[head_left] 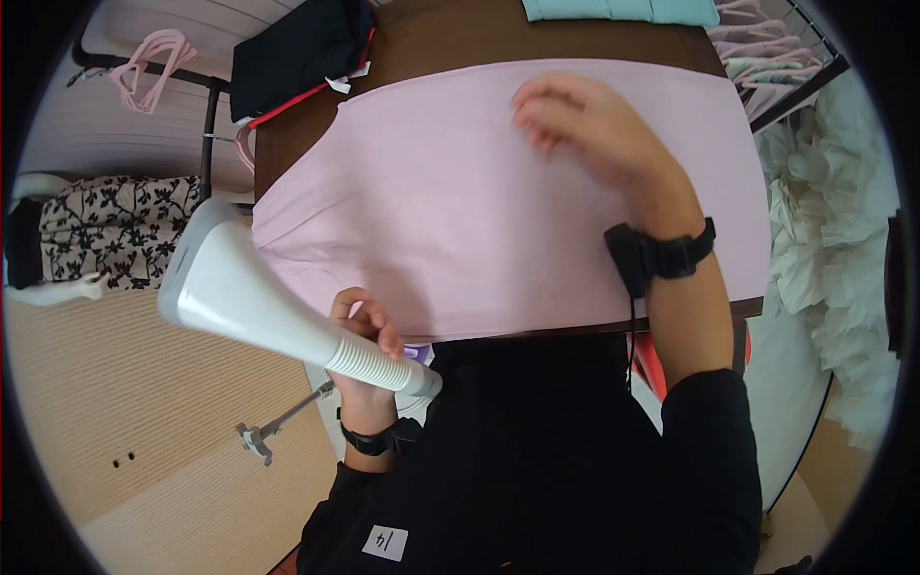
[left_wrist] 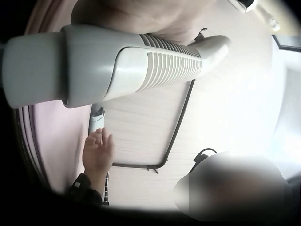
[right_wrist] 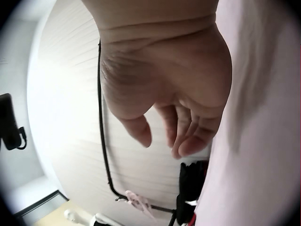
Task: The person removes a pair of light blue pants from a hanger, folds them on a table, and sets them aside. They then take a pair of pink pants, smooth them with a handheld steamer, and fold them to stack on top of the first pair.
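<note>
My left hand (head_left: pixel 365 324) holds a white garment steamer head (head_left: pixel 254 287) by its ribbed handle, off the left front of the table. Its flared nozzle points to the far left, with part of the hand hidden beneath the handle. The steamer's grey-white handle (left_wrist: pixel 131 70) fills the upper left wrist view. A pale pink garment (head_left: pixel 460 220) lies spread flat, gathered into folds at its left end. Over its right half hovers my right hand (head_left: pixel 599 125), fingers loosely bent and nothing in them. The right wrist view shows that hand (right_wrist: pixel 164 80) beside the pink cloth.
The brown table (head_left: pixel 450 43) shows behind the garment. Folded black clothing (head_left: pixel 297 62) lies at its back left, turquoise fabric (head_left: pixel 623 10) at the back right. Racks with pink hangers (head_left: pixel 153 67) flank it. A patterned dress (head_left: pixel 125 230) and white tulle (head_left: pixel 834 249) hang at the sides.
</note>
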`<action>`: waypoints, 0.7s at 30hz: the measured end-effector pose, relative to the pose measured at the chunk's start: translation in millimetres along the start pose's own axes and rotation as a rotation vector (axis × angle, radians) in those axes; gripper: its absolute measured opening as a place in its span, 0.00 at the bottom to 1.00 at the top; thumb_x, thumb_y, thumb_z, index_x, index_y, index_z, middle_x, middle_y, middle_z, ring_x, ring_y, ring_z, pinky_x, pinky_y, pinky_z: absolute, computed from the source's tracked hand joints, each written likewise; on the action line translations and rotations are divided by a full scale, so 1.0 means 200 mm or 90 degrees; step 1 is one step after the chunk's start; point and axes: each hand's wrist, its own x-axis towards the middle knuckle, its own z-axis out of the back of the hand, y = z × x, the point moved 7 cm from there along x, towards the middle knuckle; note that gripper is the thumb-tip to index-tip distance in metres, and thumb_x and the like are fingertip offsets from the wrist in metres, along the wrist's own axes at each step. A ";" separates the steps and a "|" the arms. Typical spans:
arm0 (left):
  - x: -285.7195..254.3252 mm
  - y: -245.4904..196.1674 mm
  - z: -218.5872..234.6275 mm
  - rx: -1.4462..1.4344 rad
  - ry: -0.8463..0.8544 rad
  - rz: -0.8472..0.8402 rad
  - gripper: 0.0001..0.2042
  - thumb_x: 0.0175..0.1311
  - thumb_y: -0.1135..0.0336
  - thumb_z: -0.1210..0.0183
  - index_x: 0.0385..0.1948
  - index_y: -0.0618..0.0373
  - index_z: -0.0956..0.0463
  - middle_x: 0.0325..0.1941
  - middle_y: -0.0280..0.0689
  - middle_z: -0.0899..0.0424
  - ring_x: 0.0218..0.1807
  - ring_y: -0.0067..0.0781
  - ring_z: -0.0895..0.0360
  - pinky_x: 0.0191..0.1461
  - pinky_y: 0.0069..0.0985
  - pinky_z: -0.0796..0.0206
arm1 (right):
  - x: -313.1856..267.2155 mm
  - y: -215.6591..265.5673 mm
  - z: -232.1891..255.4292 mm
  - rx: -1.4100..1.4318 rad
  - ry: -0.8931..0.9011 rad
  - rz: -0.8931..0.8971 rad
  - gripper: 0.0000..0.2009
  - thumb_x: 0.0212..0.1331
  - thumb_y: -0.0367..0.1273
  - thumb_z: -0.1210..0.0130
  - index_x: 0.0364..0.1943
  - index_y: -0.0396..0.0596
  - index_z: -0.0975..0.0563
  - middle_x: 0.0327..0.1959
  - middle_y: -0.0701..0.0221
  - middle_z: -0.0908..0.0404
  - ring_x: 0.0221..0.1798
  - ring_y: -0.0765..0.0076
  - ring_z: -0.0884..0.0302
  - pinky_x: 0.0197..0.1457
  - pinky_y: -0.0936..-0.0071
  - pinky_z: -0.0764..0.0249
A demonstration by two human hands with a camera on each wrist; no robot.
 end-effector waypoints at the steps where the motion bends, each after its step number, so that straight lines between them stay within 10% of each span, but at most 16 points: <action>1: 0.01 0.03 -0.01 0.018 -0.044 0.042 0.18 0.70 0.53 0.48 0.46 0.62 0.32 0.29 0.41 0.28 0.19 0.31 0.27 0.19 0.24 0.27 | -0.03 0.05 -0.11 -0.035 0.084 0.018 0.08 0.63 0.32 0.44 0.41 0.44 0.21 0.35 0.74 0.20 0.36 0.80 0.25 0.39 0.80 0.27; 7: 0.11 0.22 -0.29 0.150 0.029 0.231 0.08 0.67 0.67 0.46 0.32 0.64 0.27 0.22 0.40 0.23 0.16 0.32 0.25 0.18 0.25 0.29 | -0.20 0.17 -0.55 -0.098 0.467 0.122 0.22 0.64 0.30 0.44 0.63 0.42 0.29 0.53 0.65 0.21 0.50 0.69 0.23 0.56 0.71 0.27; 15: 0.12 0.35 -0.38 0.149 0.021 0.291 0.08 0.71 0.70 0.51 0.46 0.63 0.30 0.28 0.40 0.21 0.22 0.32 0.20 0.25 0.27 0.23 | -0.18 0.10 -0.53 -0.044 0.402 0.013 0.21 0.66 0.30 0.45 0.64 0.49 0.28 0.48 0.67 0.20 0.52 0.71 0.24 0.59 0.70 0.31; 21: 0.14 0.16 -0.38 0.606 0.159 -0.220 0.28 0.69 0.67 0.45 0.67 0.57 0.48 0.49 0.47 0.24 0.47 0.37 0.19 0.36 0.29 0.19 | -0.11 0.06 -0.48 0.011 0.251 -0.037 0.17 0.68 0.34 0.48 0.61 0.54 0.25 0.42 0.68 0.21 0.43 0.75 0.23 0.45 0.75 0.23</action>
